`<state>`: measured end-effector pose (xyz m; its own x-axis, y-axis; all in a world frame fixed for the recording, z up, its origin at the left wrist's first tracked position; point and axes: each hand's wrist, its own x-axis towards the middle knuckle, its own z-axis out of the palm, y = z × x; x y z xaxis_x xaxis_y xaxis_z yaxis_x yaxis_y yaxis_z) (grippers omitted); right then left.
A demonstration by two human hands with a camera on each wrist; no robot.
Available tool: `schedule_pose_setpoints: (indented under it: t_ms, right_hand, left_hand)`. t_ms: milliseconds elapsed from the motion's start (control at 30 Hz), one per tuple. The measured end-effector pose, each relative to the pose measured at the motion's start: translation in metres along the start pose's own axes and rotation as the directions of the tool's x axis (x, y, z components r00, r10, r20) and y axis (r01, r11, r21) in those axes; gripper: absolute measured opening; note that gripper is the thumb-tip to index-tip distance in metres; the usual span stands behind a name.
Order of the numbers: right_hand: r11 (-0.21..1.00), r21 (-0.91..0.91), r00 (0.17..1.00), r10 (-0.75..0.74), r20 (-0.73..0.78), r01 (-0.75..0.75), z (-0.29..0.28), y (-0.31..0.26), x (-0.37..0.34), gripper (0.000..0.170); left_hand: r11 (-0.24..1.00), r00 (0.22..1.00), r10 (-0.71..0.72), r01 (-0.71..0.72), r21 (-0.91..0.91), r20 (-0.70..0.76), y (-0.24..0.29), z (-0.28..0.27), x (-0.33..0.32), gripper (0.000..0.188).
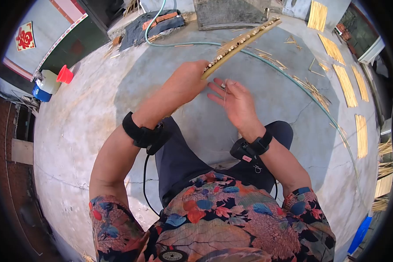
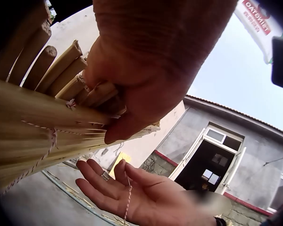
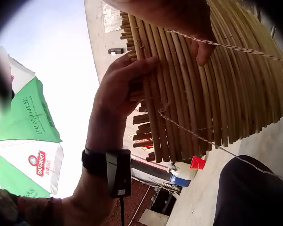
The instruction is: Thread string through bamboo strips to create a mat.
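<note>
The left hand (image 1: 190, 81) grips the near end of a mat of stalks (image 1: 242, 43), raised above the floor. In the left wrist view, the left hand (image 2: 137, 80) has its thumb and fingers around the edge of the mat (image 2: 28, 122), where cut stalk ends stick out. Just beside it, the right hand (image 1: 240, 105), palm up, pinches a red-and-white twisted string (image 2: 129, 202) between thumb and index finger; a ring shows on another finger. The right wrist view shows the stalks (image 3: 188, 94) side by side, crossed by string, with the left hand (image 3: 118, 87) at their edge.
Flat stalk mats (image 1: 345, 85) lie on the floor at the right, with loose stalks (image 1: 312, 89) nearby. A green hose (image 1: 288, 74) curves across the floor. At the left stand a red bucket (image 1: 65, 74) and a blue-and-white container (image 1: 46, 85). Bricks (image 1: 166, 17) lie at the back.
</note>
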<state>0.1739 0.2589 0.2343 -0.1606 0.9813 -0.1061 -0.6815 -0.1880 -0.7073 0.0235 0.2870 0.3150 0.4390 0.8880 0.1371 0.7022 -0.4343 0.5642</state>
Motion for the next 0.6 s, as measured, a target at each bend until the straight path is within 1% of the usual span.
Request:
schedule_pose_setpoints:
  t_ms: [33,67,133,167,233,267,300,333,367,400,433,467,500,533,600]
  right_hand:
    - [0.993,0.113,1.0,-0.009,-0.016,0.011,0.004,0.004,0.003,0.021]
    - [0.974,0.224,0.999,-0.018,-0.035,0.025,0.005,0.005,0.005,0.022]
    - [0.966,0.255,0.998,-0.038,-0.056,0.051,0.002,0.003,0.001,0.021]
    - [0.956,0.281,0.995,-0.06,-0.074,0.078,-0.001,0.001,0.0,0.021]
    - [0.965,0.247,0.994,-0.07,-0.08,0.088,-0.011,-0.006,-0.005,0.02]
    - [0.971,0.215,0.993,-0.091,-0.081,0.107,-0.014,-0.009,-0.006,0.02]
    - [0.969,0.214,0.991,-0.105,-0.082,0.121,-0.017,-0.009,-0.009,0.02]
    - [0.97,0.223,0.992,-0.073,-0.104,0.095,-0.019,-0.008,-0.013,0.019]
    - [0.97,0.235,0.992,-0.033,-0.12,0.061,-0.019,-0.005,-0.017,0.018]
    - [0.97,0.235,0.992,-0.033,-0.121,0.061,-0.02,-0.001,-0.022,0.018]
    - [0.963,0.255,0.991,-0.063,-0.116,0.091,-0.021,-0.001,-0.02,0.018]
    - [0.954,0.281,0.99,-0.076,-0.122,0.108,-0.021,-0.001,-0.019,0.018]
    - [0.952,0.291,0.991,-0.058,-0.118,0.091,-0.022,-0.002,-0.019,0.018]
    - [0.949,0.299,0.99,-0.069,-0.125,0.103,-0.024,-0.002,-0.018,0.018]
    - [0.961,0.26,0.993,-0.075,-0.093,0.097,-0.036,-0.004,-0.018,0.019]
  left_hand:
    - [0.995,0.995,0.099,-0.099,0.021,0.001,0.001,0.004,0.002,0.03]
    - [0.995,0.995,0.098,-0.098,0.022,0.002,-0.001,0.003,0.004,0.03]
    - [0.999,0.992,-0.029,0.032,-0.022,0.119,0.011,-0.009,0.006,0.042]
    - [0.999,0.993,-0.027,0.03,-0.024,0.116,0.013,-0.012,0.004,0.042]
    - [0.995,0.994,0.067,-0.073,0.062,0.092,0.015,-0.016,-0.006,0.051]
    - [0.995,0.993,0.077,-0.083,0.063,0.091,0.016,-0.024,-0.009,0.051]
    - [0.973,0.992,0.082,-0.101,0.206,0.1,0.015,-0.034,-0.012,0.053]
    - [0.931,0.991,0.086,-0.118,0.345,0.107,0.014,-0.04,-0.012,0.056]
    - [0.929,0.991,0.091,-0.121,0.349,0.102,0.011,-0.044,-0.011,0.056]
    - [0.935,0.982,0.177,-0.188,0.301,0.061,0.007,-0.043,-0.012,0.058]
    - [0.925,0.959,0.282,-0.273,0.266,0.005,0.005,-0.046,-0.006,0.06]
    - [0.921,0.957,0.29,-0.28,0.269,0.006,0.003,-0.05,-0.004,0.06]
    - [0.869,0.954,0.287,-0.296,0.396,0.085,0.0,-0.052,-0.006,0.061]
    - [0.791,0.944,0.282,-0.33,0.515,0.172,-0.002,-0.055,-0.005,0.061]
    - [0.846,0.964,0.174,-0.25,0.471,0.199,-0.001,-0.06,-0.004,0.061]
